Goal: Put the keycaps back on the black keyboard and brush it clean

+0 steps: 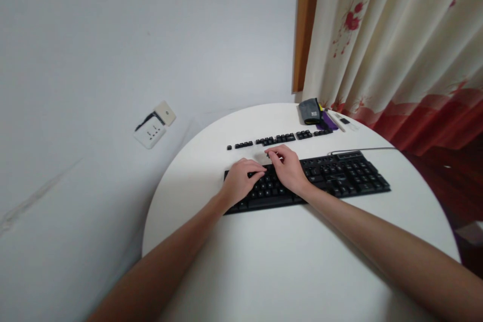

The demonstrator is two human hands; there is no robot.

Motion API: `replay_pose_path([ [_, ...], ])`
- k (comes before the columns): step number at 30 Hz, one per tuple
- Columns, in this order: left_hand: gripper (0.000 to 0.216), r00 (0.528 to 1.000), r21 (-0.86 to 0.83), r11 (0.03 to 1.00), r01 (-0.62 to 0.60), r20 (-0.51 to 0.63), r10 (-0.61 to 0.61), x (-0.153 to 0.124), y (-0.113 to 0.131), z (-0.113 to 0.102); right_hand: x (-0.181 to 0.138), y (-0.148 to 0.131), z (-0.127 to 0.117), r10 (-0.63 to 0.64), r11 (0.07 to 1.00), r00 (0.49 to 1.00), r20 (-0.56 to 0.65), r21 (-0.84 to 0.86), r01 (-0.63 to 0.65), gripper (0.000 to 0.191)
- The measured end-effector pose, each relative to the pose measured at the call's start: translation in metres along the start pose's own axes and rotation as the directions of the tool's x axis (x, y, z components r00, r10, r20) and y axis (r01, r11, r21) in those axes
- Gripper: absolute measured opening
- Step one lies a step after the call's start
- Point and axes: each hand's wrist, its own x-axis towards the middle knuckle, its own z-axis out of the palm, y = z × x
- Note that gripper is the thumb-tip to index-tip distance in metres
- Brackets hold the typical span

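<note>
A black keyboard (279, 201) lies on the white round table, with keycaps off part of its upper rows. Over its upper left part is my left hand (241, 178), thumb and fingertips brought close together at the keys; anything between them is too small to make out. My right hand (289, 168) is just to the right, its wrist above the keyboard's middle. Between its thumb and forefinger shows a small black keycap (268, 155), held above the keyboard's top edge. Behind the keyboard, loose black keycaps (285, 138) stand in a row of several groups.
A grey folded cloth (309, 111), a purple cloth (328, 121) and a white pen-like tool (335, 121) lie at the table's back right. The keyboard's cable (362, 150) runs right. A wall socket (150, 131) is at the left, a curtain (377, 60) behind the table.
</note>
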Motion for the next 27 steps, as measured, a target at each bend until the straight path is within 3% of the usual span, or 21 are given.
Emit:
replay_pose_path([
  [27, 0.016, 1.000, -0.031, 1.000, 0.001, -0.004, -0.001, -0.0042, -0.0001, 0.0018, -0.0007, 0.0000, 0.0003, 0.002, 1.000, 1.000, 0.028, 0.004, -0.002, 0.021],
])
